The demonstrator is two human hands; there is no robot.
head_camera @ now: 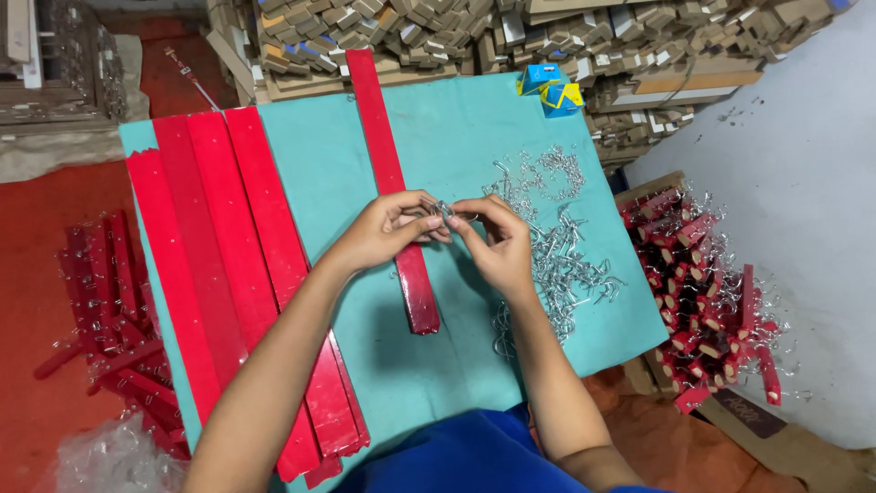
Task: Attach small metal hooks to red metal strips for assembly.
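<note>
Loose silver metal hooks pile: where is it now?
Head view: the loose silver metal hooks pile lies on the teal board's right side, beside the right hand, right of the single red strip.

Both hands (447,233) on metal hook (444,211)

Red floor (55,210), grey wall (803,137) – stacked cardboard pieces (511,36) behind the teal board (456,137)

Teal board (438,137): red strips (219,237), metal hooks (566,256)
</note>
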